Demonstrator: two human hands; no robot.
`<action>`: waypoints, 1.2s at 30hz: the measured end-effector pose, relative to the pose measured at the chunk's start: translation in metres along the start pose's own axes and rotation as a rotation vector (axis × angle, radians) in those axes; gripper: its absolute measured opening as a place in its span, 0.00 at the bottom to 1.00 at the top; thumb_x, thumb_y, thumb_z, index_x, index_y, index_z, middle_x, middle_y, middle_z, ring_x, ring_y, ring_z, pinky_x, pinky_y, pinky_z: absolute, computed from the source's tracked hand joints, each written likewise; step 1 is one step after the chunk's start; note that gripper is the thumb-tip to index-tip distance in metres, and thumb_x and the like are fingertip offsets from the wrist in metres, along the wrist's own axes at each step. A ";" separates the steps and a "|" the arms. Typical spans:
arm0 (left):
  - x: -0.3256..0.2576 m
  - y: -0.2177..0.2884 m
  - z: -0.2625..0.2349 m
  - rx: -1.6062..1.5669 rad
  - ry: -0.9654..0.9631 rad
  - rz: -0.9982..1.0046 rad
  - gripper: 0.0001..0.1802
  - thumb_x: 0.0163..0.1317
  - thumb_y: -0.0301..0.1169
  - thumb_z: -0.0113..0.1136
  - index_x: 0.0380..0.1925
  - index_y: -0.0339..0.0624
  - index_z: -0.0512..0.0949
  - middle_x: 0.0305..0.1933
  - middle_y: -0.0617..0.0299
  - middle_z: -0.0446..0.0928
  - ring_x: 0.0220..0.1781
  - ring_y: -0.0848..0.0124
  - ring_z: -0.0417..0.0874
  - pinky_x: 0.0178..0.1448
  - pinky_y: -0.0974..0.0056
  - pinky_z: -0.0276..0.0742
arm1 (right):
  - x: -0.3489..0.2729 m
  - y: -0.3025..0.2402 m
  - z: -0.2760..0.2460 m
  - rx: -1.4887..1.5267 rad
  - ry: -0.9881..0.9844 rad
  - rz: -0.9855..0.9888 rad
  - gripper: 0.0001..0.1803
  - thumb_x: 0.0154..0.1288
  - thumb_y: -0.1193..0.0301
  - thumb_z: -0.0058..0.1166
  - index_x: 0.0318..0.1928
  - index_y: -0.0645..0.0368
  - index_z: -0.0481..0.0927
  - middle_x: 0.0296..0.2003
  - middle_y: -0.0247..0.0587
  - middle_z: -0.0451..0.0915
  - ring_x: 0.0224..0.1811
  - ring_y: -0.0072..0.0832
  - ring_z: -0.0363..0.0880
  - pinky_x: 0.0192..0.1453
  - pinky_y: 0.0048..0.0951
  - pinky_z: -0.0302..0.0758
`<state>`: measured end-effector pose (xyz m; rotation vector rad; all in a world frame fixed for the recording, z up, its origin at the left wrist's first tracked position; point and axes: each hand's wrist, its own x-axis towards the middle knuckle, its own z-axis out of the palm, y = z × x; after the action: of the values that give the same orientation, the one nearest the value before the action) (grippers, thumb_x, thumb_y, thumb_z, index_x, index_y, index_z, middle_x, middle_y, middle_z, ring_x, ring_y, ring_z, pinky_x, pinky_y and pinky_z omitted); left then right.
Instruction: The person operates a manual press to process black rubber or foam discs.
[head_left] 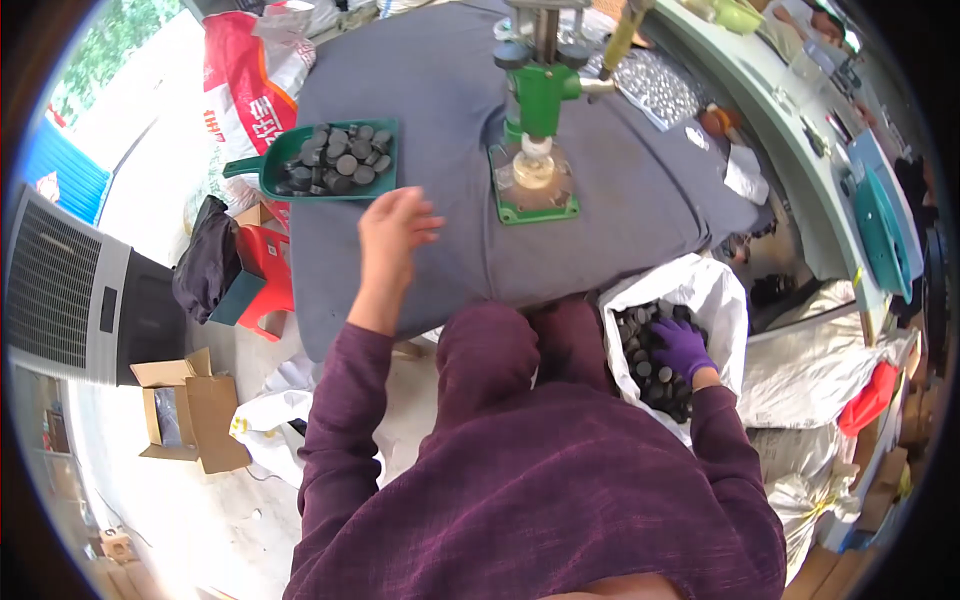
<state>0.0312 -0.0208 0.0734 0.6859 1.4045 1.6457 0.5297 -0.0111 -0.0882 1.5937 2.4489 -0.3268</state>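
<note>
My bare left hand [393, 228] is raised over the near left part of the table, fingers loosely apart and nothing in them. Just beyond it lies a green scoop [391, 160] heaped with round black caps [347, 164]. My right hand [681, 348], in a purple glove, reaches into a white sack [728, 300] beside my right leg. Its fingers are spread on the black caps [656, 388] that fill the sack; whether any cap lies under the palm is hidden. A green hand press [541, 100] stands upright on the table, with a pale round piece [534, 170] on its base.
Grey cloth covers the table [430, 80]. Small shiny parts [655, 88] lie in a pile behind the press, at right. A red stool [268, 275], an open carton [185, 412] and a grey air cooler [65, 285] stand on the left. More white sacks [815, 375] crowd the right.
</note>
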 end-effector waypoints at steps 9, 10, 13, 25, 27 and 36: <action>0.118 -0.004 -0.105 -0.288 0.302 -0.183 0.26 0.60 0.33 0.64 0.50 0.24 0.68 0.41 0.40 0.77 0.36 0.47 0.84 0.34 0.53 0.86 | 0.031 -0.032 -0.068 0.619 0.101 0.145 0.23 0.62 0.58 0.59 0.52 0.61 0.81 0.50 0.51 0.81 0.53 0.41 0.80 0.56 0.34 0.75; 0.126 -0.010 -0.110 -0.258 0.323 -0.161 0.22 0.59 0.29 0.63 0.47 0.23 0.70 0.40 0.40 0.77 0.35 0.47 0.84 0.33 0.52 0.86 | 0.030 -0.041 -0.078 0.634 0.126 0.113 0.22 0.63 0.59 0.58 0.51 0.63 0.81 0.50 0.52 0.82 0.53 0.42 0.80 0.57 0.34 0.74; 0.128 -0.009 -0.092 -0.134 0.390 -0.101 0.13 0.52 0.19 0.54 0.38 0.21 0.73 0.37 0.42 0.78 0.29 0.52 0.84 0.26 0.52 0.85 | 0.018 -0.051 -0.090 0.604 0.203 0.063 0.23 0.63 0.60 0.59 0.52 0.63 0.81 0.49 0.52 0.82 0.52 0.41 0.81 0.56 0.33 0.75; 0.094 -0.032 -0.055 0.015 0.577 0.107 0.06 0.52 0.20 0.52 0.20 0.28 0.69 0.16 0.55 0.70 0.10 0.66 0.70 0.14 0.59 0.72 | 0.025 -0.135 -0.181 0.512 0.623 -0.157 0.14 0.66 0.65 0.56 0.44 0.63 0.83 0.39 0.50 0.84 0.42 0.43 0.83 0.50 0.36 0.76; 0.096 -0.042 -0.052 0.029 0.526 0.117 0.12 0.54 0.21 0.51 0.38 0.23 0.69 0.33 0.45 0.76 0.23 0.59 0.80 0.19 0.57 0.77 | 0.040 -0.144 -0.185 0.565 0.636 -0.235 0.13 0.65 0.66 0.57 0.44 0.63 0.83 0.39 0.51 0.84 0.42 0.44 0.83 0.50 0.36 0.76; 0.116 -0.058 -0.061 0.327 0.561 0.429 0.13 0.52 0.20 0.53 0.38 0.21 0.67 0.33 0.43 0.76 0.28 0.56 0.82 0.22 0.59 0.79 | 0.081 -0.205 -0.189 0.608 0.513 -0.397 0.15 0.65 0.62 0.55 0.45 0.60 0.83 0.40 0.48 0.84 0.43 0.45 0.82 0.48 0.38 0.77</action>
<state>-0.0624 0.0494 -0.0094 0.7839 2.0685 2.0696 0.3007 0.0335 0.0843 1.5066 3.3037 -0.8953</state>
